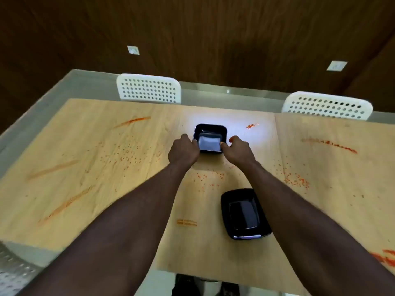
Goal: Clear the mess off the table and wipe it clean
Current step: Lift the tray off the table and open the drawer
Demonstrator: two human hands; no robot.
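in the head view, a light wooden table [128, 189] is seen from above, and both bare forearms are stretched out over it. a black bowl [210, 130], square with rounded corners, is set near the middle of the far half of the table. a pale patch is seen in its bottom; because of blur, whether this is glare or some content cannot be told. the left hand [183, 152] is placed at the bowl's left rim, with its fingers curled over the edge. the right hand [238, 150] is placed at the right rim, which is pinched by the thumb and fingers.

a black tray [243, 213], shallow and rectangular, is laid nearer the person, just under the right forearm and well apart from the bowl. red smears [329, 144] are streaked across both sides of the tabletop, and red specks [124, 152] are scattered to the left of the bowl, below it and to the right.

two white chairs [149, 88] with perforated backs are pushed up to the far edge. behind them a dark wooden wall [213, 39] is seen, with two wall sockets [133, 50] set into it.
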